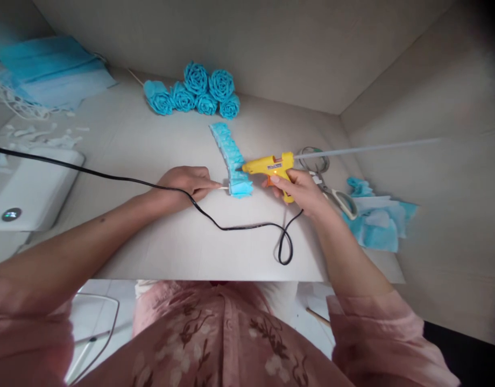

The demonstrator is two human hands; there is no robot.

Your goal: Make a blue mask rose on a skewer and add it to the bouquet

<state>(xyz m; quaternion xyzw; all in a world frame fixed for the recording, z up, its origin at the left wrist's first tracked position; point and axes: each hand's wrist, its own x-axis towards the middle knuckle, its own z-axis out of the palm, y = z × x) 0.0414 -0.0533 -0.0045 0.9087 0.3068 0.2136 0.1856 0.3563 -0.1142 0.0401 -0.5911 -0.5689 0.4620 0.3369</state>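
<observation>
My right hand (302, 189) grips a yellow glue gun (269, 165) whose nozzle points left onto a strip of folded blue petals (231, 156) lying on the white table (150, 252). A long clear glue stick (372, 147) sticks out of the gun's back. My left hand (186, 180) pinches a thin stick (222, 187) at the near end of the blue strip. The gun's black cord (231, 228) runs under my left wrist and loops near the table's front edge.
Several finished blue paper roses (199, 94) lie at the back by the wall. Scissors (332, 188) and blue scraps (376, 217) sit to the right. A stack of blue masks (49, 70) and white strings lie at far left, beside a white device (29, 188).
</observation>
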